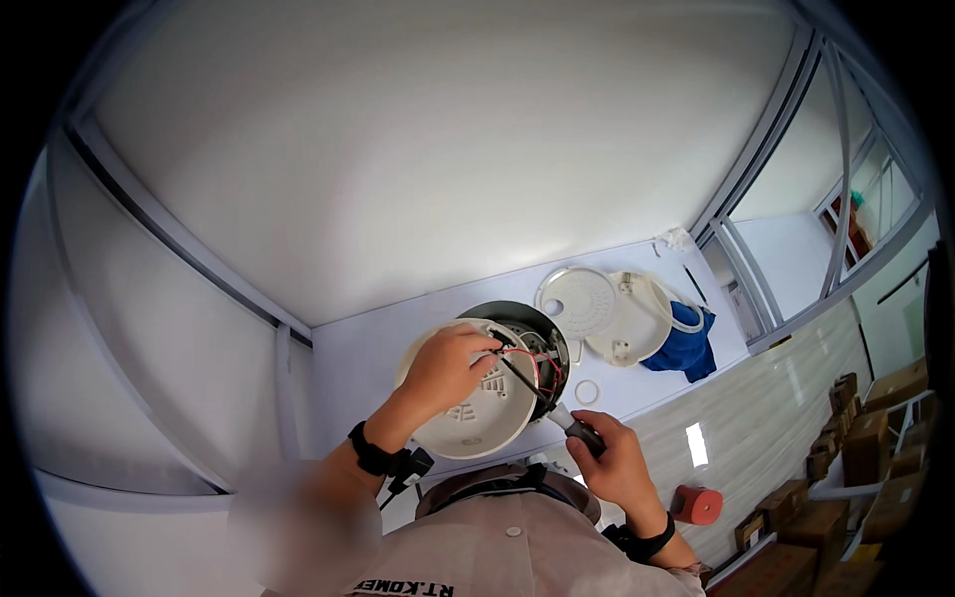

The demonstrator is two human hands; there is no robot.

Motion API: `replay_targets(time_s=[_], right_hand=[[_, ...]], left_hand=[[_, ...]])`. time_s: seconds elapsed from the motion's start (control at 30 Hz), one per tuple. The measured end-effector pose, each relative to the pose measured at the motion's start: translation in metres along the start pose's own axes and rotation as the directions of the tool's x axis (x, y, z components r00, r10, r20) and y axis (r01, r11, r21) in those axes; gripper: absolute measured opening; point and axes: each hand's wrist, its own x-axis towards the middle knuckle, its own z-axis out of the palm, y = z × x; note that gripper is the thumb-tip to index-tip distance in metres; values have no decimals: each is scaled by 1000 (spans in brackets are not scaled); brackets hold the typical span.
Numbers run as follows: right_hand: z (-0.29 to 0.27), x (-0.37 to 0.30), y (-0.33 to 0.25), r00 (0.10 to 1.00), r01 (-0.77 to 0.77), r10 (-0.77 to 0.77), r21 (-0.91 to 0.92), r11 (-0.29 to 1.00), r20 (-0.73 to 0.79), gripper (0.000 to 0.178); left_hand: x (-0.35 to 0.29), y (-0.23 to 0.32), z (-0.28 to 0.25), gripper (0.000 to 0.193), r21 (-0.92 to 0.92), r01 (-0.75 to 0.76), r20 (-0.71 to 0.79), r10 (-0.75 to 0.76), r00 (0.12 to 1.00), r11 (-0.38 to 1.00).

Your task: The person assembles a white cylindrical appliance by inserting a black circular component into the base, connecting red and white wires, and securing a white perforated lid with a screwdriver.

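A cream round cover (468,428) with moulded ribs inside stands tilted against a dark round appliance body (550,343), probably a rice cooker. Red wires (542,355) run between the two. My left hand (448,363) reaches over the cover. Its fingers are closed at a small dark part by the cover's upper right edge; what they pinch is mostly hidden. My right hand (617,463) grips a screwdriver (587,435) by its dark handle. The long thin shaft points up and left, its tip close to my left fingertips.
Right of the body lie a perforated white disc (577,298), a cream round lid (632,323), a white ring (587,392) and a blue cloth (684,348). A thin dark tool (694,283) is near the table's right end. A red stool (696,504) and cardboard boxes (868,448) stand at lower right.
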Motion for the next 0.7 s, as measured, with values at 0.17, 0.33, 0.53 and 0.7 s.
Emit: replay_targets(time_s=[0.17, 0.33, 0.53, 0.7], right_hand=[[4, -1, -2, 999, -26, 25, -14, 1000, -24, 36], [4, -1, -9, 999, -24, 22, -35, 999, -41, 35], [7, -1, -12, 997, -17, 14, -46, 999, -70, 35], [8, -1, -15, 997, -22, 17, -62, 998, -77, 36]], left_hand=[[4, -2, 3, 18, 9, -22, -2, 22, 1000, 1000], [7, -4, 3, 15, 22, -38, -2, 38, 999, 999], [8, -1, 3, 15, 18, -40, -7, 40, 999, 999], [6, 4, 4, 16, 65, 12, -16, -11, 1000, 998]])
